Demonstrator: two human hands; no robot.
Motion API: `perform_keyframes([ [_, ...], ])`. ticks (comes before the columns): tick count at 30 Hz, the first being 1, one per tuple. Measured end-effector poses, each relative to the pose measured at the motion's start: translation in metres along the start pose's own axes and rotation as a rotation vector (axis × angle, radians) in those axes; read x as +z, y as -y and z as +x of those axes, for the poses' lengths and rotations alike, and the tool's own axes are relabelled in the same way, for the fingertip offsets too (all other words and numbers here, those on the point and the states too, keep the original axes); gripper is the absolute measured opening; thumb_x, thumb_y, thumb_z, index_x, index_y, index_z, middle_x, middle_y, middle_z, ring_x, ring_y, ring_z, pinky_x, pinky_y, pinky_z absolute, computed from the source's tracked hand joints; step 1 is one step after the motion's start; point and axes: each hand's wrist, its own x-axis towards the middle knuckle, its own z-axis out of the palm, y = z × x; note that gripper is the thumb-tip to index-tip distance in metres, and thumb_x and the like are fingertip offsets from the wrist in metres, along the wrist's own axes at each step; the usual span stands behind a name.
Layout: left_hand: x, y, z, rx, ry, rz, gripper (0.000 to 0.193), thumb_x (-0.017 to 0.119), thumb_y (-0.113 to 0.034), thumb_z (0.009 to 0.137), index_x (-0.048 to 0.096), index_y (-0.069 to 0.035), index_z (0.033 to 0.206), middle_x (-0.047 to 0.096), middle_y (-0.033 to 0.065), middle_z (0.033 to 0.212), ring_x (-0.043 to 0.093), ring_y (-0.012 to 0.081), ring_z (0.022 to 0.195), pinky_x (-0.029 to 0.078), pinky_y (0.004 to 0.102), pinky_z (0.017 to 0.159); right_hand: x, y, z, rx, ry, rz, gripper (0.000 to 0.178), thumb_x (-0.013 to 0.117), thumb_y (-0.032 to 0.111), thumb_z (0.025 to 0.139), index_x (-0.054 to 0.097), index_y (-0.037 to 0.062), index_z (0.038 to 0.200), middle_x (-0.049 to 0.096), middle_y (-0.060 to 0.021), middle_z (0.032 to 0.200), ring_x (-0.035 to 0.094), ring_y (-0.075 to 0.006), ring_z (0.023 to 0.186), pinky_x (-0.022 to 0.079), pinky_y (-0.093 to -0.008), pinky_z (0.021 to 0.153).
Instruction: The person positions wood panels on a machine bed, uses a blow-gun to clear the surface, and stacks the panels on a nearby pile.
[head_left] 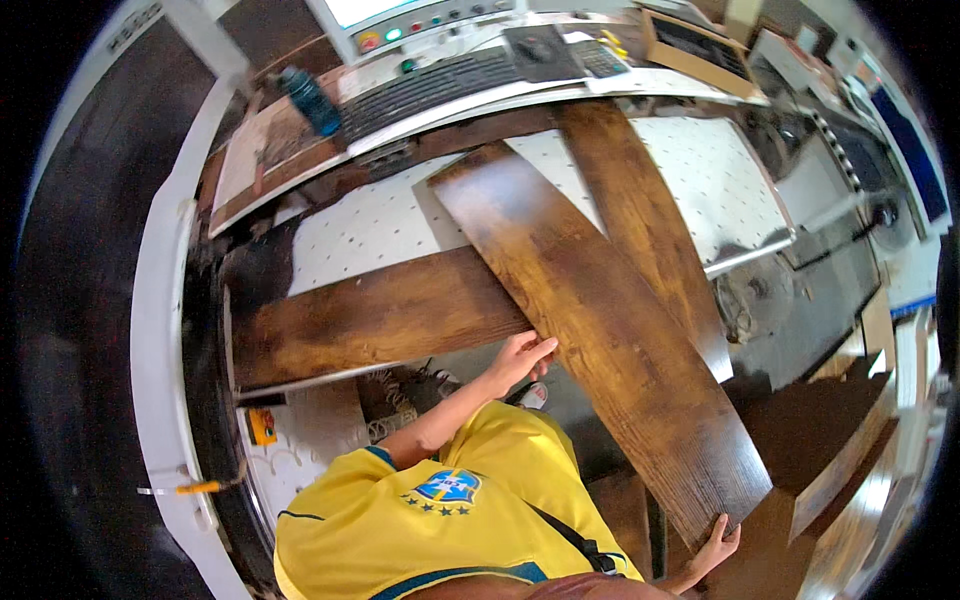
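A long brown wood-grain board [610, 320] lies slantwise in front of me, from the perforated white table down to my right side. My right hand [715, 548] grips its near end at the corner, fingers on the top face. At the board's left long edge, about midway, my left hand [522, 360] holds it with curled fingers. Beneath its far part rest two similar boards: one wood-grain board [380, 310] stretches to the left, another board [640, 190] runs behind it to the right.
Behind the white perforated table [350, 230] stand a black keyboard [430, 95], a dark bottle [311, 101] and a control panel with buttons [440, 25]. An open cardboard box [697, 52] sits at the far right. Stacked brown boards [840, 470] rise at my right. A white machine frame [165, 330] stands left.
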Motion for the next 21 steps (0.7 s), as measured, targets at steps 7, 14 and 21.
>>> perform_keyframes([
  [7, -0.094, 0.033, -0.08, 0.067, -0.3, -0.124, 0.034, 0.065, -0.039, 0.105, 0.067, -0.005, 0.105, 0.068, 0.0023, 0.086, 0.065, 0.0089, 0.07, 0.052, 0.0256, 0.054, 0.103, 0.05, 0.045, -0.162, 0.516, 0.031, 0.04, 0.074, 0.02, 0.099, 0.064, -0.0105, 0.123, 0.07, -0.0106, 0.107, 0.062, -0.0201, 0.093, 0.053, -0.0362, 0.081],
  [14, -0.201, 0.07, -0.141, 0.091, -0.874, -0.25, 0.034, 0.063, -0.041, 0.105, 0.063, -0.008, 0.095, 0.064, 0.0008, 0.08, 0.062, 0.0114, 0.068, 0.053, 0.0294, 0.062, 0.263, 0.189, -0.067, -0.409, 0.782, 0.08, 0.048, 0.074, 0.021, 0.098, 0.059, -0.0097, 0.132, 0.068, -0.0194, 0.118, 0.065, -0.0271, 0.108, 0.054, -0.0403, 0.093],
  [21, -0.312, 0.03, -0.191, 0.213, -1.17, -0.352, 0.036, 0.063, -0.041, 0.105, 0.05, -0.013, 0.087, 0.056, -0.0009, 0.077, 0.056, 0.0103, 0.068, 0.049, 0.0318, 0.064, 0.4, 0.256, -0.192, -0.519, 1.063, 0.344, 0.036, 0.077, 0.016, 0.096, 0.064, -0.0116, 0.117, 0.07, -0.0153, 0.11, 0.065, -0.0205, 0.097, 0.052, -0.0332, 0.086],
])
